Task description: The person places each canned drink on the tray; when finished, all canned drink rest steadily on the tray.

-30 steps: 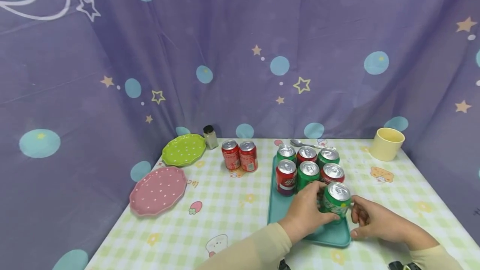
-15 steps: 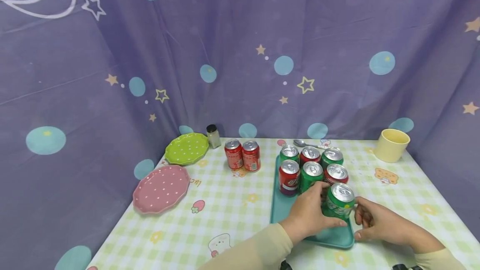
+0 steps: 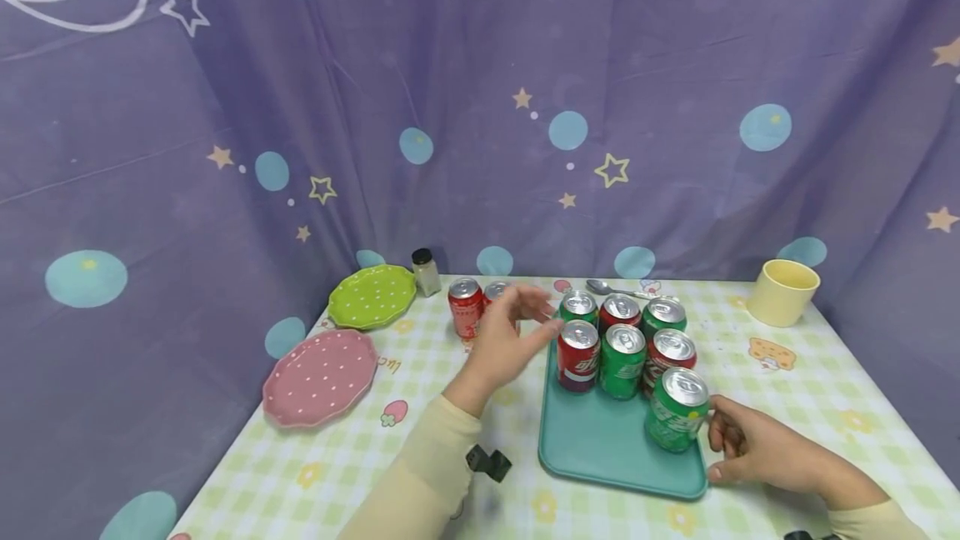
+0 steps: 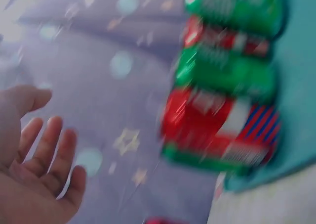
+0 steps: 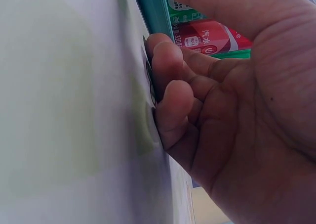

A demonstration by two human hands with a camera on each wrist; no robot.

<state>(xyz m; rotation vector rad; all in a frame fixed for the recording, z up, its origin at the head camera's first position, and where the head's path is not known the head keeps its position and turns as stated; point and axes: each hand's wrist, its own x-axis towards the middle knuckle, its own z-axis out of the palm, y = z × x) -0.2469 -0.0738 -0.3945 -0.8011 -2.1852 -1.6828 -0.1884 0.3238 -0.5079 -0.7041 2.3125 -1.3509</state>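
Note:
My left hand [image 3: 510, 336] is in the air left of a teal tray [image 3: 600, 461], fingers spread and holding nothing. Several red and green soda cans stand in rows on the tray. A green can [image 3: 677, 411] stands at the tray's front right, in front of a red can [image 3: 670, 354]. Nearest my left hand is a red can with a purple base [image 3: 577, 357]. My right hand [image 3: 765, 448] rests on the cloth at the tray's right edge, fingers loosely bent. In the right wrist view the fingertips [image 5: 178, 98] lie by the cloth; whether they touch the tray is unclear.
Two red cans [image 3: 465, 307] stand left of the tray, one partly behind my left hand. Farther left are a pink plate [image 3: 322, 377], a green plate [image 3: 372, 297] and a black-capped jar [image 3: 426, 273]. A spoon [image 3: 600, 287] lies behind the tray; a yellow cup [image 3: 783, 294] stands back right.
My left hand has let go of the green can at the tray's front right and moved left and back. The can stays upright on the tray. My right hand has hardly moved.

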